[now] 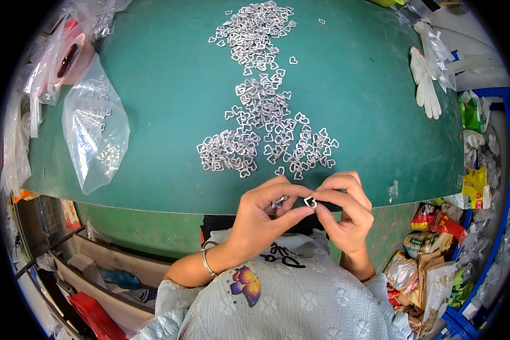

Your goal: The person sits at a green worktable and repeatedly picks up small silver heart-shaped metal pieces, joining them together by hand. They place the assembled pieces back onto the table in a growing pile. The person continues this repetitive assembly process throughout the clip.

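Note:
Between both hands, just off the table's near edge, is a small silver heart-shaped metal ring [310,202]. My left hand [269,209] pinches it from the left with thumb and forefinger. More of these hearts [278,202] are tucked in the curled fingers of that same hand. My right hand [345,212] grips the ring's right side between thumb and forefinger. Beyond the hands, a heap of loose heart rings [229,152] lies on the green table [164,130], joining a middle heap [263,102] and a far heap [255,25].
On the left lie a clear plastic bag [96,130] with some hearts in it and a pink basket [76,59]. A white glove [425,85] rests at the right edge. Filled bags [425,243] crowd the lower right; an open drawer [107,266] is lower left.

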The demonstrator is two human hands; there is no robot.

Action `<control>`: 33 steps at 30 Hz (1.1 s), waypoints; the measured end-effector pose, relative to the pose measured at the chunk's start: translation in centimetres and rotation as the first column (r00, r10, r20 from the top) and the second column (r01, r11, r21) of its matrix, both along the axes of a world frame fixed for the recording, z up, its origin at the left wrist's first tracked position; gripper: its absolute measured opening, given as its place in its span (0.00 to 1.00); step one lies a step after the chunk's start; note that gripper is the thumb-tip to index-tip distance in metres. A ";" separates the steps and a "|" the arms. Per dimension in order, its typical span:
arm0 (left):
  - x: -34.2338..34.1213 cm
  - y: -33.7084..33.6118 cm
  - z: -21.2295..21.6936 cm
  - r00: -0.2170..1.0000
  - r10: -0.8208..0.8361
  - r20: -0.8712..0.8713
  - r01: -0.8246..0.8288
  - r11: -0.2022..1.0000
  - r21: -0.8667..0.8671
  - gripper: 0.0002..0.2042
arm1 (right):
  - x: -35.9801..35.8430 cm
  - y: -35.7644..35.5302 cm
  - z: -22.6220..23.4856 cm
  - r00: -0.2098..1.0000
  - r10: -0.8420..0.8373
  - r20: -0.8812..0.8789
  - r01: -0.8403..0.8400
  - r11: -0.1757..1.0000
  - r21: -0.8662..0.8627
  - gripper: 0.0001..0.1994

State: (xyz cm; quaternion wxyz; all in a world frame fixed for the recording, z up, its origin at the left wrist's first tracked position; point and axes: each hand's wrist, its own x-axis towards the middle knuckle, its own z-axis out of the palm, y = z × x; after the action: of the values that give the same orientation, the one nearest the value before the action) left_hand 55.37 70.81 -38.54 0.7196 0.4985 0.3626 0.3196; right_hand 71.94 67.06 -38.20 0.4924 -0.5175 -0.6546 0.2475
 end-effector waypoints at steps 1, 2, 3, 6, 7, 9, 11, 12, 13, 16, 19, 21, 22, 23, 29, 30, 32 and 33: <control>0.0 0.0 0.1 1.000 -0.013 -0.020 0.013 1.000 0.009 0.11 | 0.2 0.0 -0.1 1.000 0.007 0.000 -0.007 1.000 -0.011 0.12; -0.1 0.0 0.1 1.000 -0.030 -0.008 0.029 0.998 -0.058 0.10 | 0.5 0.0 -0.1 1.000 0.014 0.000 -0.014 1.000 -0.022 0.12; -0.1 0.0 0.2 0.999 -0.045 0.004 0.045 0.991 -0.124 0.10 | 0.8 0.0 -0.2 0.999 -0.038 -0.018 0.037 0.998 -0.042 0.11; -0.2 0.2 0.3 0.984 -0.057 0.166 0.123 0.900 -0.419 0.09 | 2.0 0.1 -0.5 0.955 -0.296 -0.017 0.292 0.948 -0.131 0.08; -0.3 0.2 0.2 0.970 -0.040 0.239 0.161 0.841 -0.516 0.10 | 2.4 0.3 -0.6 0.921 -0.390 -0.004 0.383 0.906 -0.179 0.09; -0.4 0.3 0.1 0.938 -0.018 0.346 0.218 0.806 -0.550 0.12 | 3.1 0.4 -0.9 0.890 -0.369 0.269 0.418 0.895 -0.154 0.12; -0.5 0.5 -0.1 0.898 -0.024 0.440 0.288 0.787 -0.545 0.13 | 3.1 0.6 -1.7 0.854 -0.326 0.405 0.400 0.910 -0.112 0.15; -0.6 0.6 -0.3 0.875 -0.045 0.481 0.330 0.784 -0.526 0.14 | 2.9 0.7 -2.1 0.849 -0.297 0.438 0.385 0.914 -0.126 0.16; -0.6 0.7 -0.4 0.850 -0.066 0.522 0.370 0.780 -0.505 0.15 | 2.7 0.7 -2.5 0.828 -0.277 0.487 0.377 0.919 -0.118 0.15; -0.5 0.6 -0.6 0.870 -0.082 0.487 0.350 0.797 -0.492 0.15 | 2.6 0.8 -3.1 0.844 -0.305 0.441 0.381 0.920 -0.093 0.13; 0.0 0.3 -0.7 0.879 0.009 0.477 0.243 0.851 -0.465 0.14 | 2.5 0.9 -3.0 0.893 -0.337 0.298 0.376 0.922 -0.087 0.10; 0.2 0.3 -0.7 0.943 0.012 0.333 0.175 0.833 -0.525 0.12 | 2.1 0.7 -2.5 0.930 -0.332 0.160 0.350 0.932 -0.098 0.08; 0.3 0.3 -0.7 0.966 0.014 0.257 0.135 0.824 -0.551 0.11 | 1.8 0.7 -2.3 0.946 -0.298 0.129 0.305 0.952 -0.035 0.08; 0.3 0.2 -0.6 0.977 0.009 0.214 0.110 0.838 -0.535 0.10 | 1.6 0.6 -2.0 0.961 -0.259 0.100 0.257 0.966 0.033 0.08; 0.2 0.2 -0.3 0.986 -0.057 0.159 0.123 0.885 -0.448 0.10 | 0.5 -0.2 -0.9 0.984 -0.082 0.157 0.045 0.973 0.225 0.10; 0.1 0.2 -0.3 0.987 -0.062 0.150 0.119 0.904 -0.410 0.09 | 0.5 -0.2 -0.8 0.982 -0.066 0.175 0.025 0.973 0.228 0.10; 0.0 0.2 -0.4 0.989 -0.067 0.135 0.109 0.936 -0.334 0.09 | 0.5 -0.2 -0.8 0.983 -0.052 0.176 0.010 0.973 0.231 0.10; -0.1 0.3 -0.5 0.989 -0.067 0.130 0.103 0.949 -0.298 0.09 | 0.4 -0.2 -0.8 0.986 -0.054 0.158 0.016 0.973 0.229 0.11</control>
State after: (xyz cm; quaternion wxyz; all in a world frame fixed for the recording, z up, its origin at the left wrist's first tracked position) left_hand 55.29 71.08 -39.02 0.8210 0.3774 0.3423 0.2576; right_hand 72.37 66.86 -39.02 0.4973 -0.4878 -0.7076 0.1189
